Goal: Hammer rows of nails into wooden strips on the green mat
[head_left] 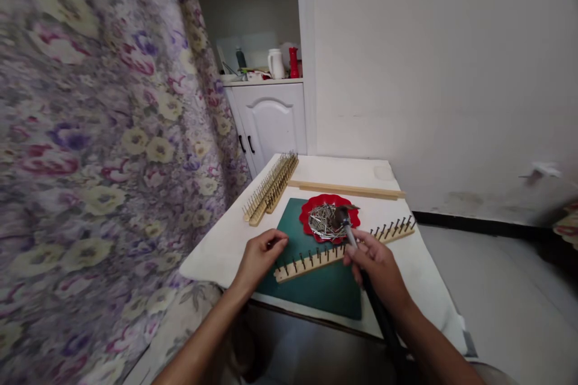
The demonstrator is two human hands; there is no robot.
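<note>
My right hand (377, 267) grips a hammer (347, 230) by its shaft. The hammer's metal head is raised over a red scalloped plate (307, 204) heaped with loose nails (323, 221). Below the hammer, a wooden strip (311, 264) with a row of dark upright nails lies slantwise across a green cutting mat (311, 301). My left hand (262, 255) is closed in a pinch beside the strip's left end. Whatever its fingertips hold, if anything, is too small to make out.
More nail-studded strips (273, 186) lie at the table's far left. Behind the plate is a bare wooden strip (347, 189). A white cloth (217, 252) covers the table. A flowered curtain (112, 162) hangs on the left, a white wall (433, 84) stands on the right.
</note>
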